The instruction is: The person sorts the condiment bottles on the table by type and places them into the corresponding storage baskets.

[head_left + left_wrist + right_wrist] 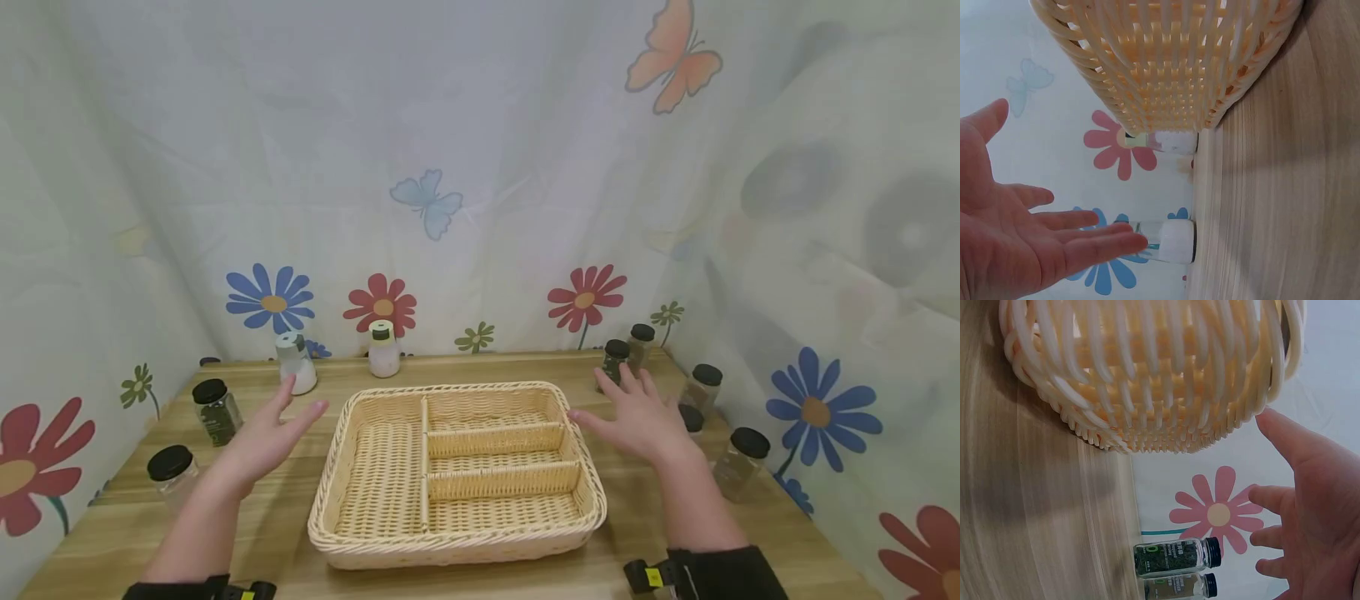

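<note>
A cream woven basket [378, 467] with a long left compartment and three shorter ones on the right rests on the wooden table. My left hand [258, 442] hovers left of it, fingers spread and holding nothing. In the left wrist view the palm of that hand [1016, 244] shows beside the basket's woven side [1166, 75]. Over on the right, my right hand [637, 417] is spread too, its thumb right at the basket's rim. The right wrist view has the right thumb's tip overlapping the basket's edge [1260, 387].
Left of the basket stand two black-lidded jars [217, 412] and a white-filled shaker [296, 364]; another shaker [383, 350] is behind it. Several black-lidded spice jars [738, 467] line the right side, some partly behind my right hand. A printed curtain [495, 250] hangs around the table.
</note>
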A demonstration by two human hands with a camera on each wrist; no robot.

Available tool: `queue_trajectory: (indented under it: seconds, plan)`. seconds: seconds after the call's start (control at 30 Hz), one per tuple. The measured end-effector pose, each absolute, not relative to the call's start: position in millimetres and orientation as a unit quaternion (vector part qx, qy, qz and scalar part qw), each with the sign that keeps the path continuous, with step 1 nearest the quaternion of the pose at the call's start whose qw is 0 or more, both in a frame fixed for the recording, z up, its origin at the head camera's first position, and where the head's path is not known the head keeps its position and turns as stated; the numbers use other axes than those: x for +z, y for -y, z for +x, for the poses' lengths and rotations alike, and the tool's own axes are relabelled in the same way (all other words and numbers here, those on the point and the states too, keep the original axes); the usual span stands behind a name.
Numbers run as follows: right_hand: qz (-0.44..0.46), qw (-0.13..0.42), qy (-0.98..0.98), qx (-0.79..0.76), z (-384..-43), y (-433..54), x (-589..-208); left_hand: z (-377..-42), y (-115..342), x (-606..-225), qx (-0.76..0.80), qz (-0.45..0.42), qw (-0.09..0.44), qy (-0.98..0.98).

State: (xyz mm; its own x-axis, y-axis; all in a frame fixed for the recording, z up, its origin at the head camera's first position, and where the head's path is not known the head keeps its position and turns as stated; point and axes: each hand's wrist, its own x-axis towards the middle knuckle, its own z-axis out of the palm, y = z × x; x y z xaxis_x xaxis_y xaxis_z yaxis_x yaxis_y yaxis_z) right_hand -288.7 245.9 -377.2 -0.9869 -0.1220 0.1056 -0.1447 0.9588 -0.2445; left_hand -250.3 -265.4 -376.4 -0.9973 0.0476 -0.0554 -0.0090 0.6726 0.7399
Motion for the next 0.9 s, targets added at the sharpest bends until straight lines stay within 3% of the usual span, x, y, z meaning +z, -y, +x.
queue_trajectory:
  seconds: [0.5, 0.9]
  plan:
    - [0.068, 0.041, 0.990, 0.121, -288.9, -246.1, -377.2, -249.0, 247.3, -383.8, 0.520, 0.003, 0.088, -0.849]
    - [0.068, 0.045, 0.990, 0.112, -289.2, -245.5, -378.4, -249.3, 240.3, -389.4, 0.498, 0.008, 0.114, -0.859]
